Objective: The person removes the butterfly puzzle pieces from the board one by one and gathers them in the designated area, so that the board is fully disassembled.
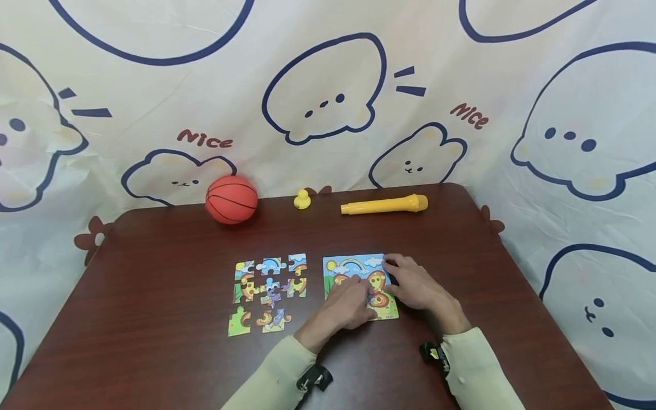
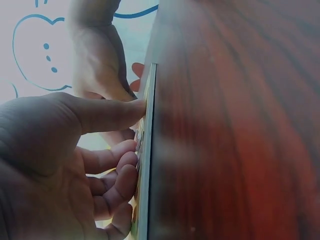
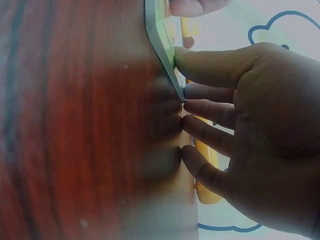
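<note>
Centre of frame: left hand (image 1: 348,304) and right hand (image 1: 417,285) pressing straight, relaxed fingers onto puzzle board (image 1: 338,270); loose puzzle pieces (image 1: 269,293) lying just left.

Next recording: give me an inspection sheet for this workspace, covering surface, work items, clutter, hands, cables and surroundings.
Surface: dark wooden table.
Work items: picture board lying flat under both hands; loose puzzle pieces laid out in a grid to its left.
Clutter: orange ball, yellow duck and yellow tube along the far edge.
Hands: left hand and right hand rest on the board, fingers fairly straight, touching its face and edge.
Cables: nothing seen.
Surroundings: white cartoon-print cloth behind and beside the table.
</note>
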Available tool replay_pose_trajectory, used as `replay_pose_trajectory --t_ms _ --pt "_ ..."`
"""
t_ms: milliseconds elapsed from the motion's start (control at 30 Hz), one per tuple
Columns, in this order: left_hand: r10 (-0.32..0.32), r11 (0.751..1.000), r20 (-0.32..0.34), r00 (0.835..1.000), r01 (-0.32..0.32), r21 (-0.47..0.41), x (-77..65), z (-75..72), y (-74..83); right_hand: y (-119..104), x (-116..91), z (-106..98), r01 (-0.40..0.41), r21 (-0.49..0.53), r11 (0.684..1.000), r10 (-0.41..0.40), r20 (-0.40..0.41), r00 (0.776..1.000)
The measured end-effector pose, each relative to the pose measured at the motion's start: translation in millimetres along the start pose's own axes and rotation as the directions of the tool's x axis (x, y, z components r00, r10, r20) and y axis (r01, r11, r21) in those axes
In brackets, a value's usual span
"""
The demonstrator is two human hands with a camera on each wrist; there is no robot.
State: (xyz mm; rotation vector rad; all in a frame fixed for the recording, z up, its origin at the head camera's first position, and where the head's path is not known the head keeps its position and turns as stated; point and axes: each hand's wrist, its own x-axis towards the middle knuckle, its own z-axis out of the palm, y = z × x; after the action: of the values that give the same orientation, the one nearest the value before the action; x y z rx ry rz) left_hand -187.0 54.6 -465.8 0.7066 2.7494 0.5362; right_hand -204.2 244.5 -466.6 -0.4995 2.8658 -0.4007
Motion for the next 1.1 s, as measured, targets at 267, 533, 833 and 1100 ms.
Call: replay_pose_trajectory --t_ms 267,533,833,1100 --pt "-0.007 0.997 -0.044 0.999 0.004 -0.078 0.6 2.6 -2.0 -1.9 -0.6 0.6 0.025 -0.010 1.000 -0.025 -0.029 0.999" --pt "0.012 0.980 -0.142 0.990 -0.039 -0.195 -0.2 5.1 -1.5 -2.9 -1.7 1.1 0.017 -0.003 1.000 -0.017 -0.024 1.000" --pt "0.095 0.960 -0.189 0.977 -0.140 -0.243 -13.1 -8.5 -8.6 -1.7 -1.5 -1.1 0.013 0.005 1.000 -0.013 -0.021 1.000" --pt "0.079 0.969 -0.192 0.978 -0.121 -0.216 -37.2 -20.6 -33.6 -3.4 -1.9 -1.2 -0.006 0.000 1.000 0.006 -0.012 1.000"
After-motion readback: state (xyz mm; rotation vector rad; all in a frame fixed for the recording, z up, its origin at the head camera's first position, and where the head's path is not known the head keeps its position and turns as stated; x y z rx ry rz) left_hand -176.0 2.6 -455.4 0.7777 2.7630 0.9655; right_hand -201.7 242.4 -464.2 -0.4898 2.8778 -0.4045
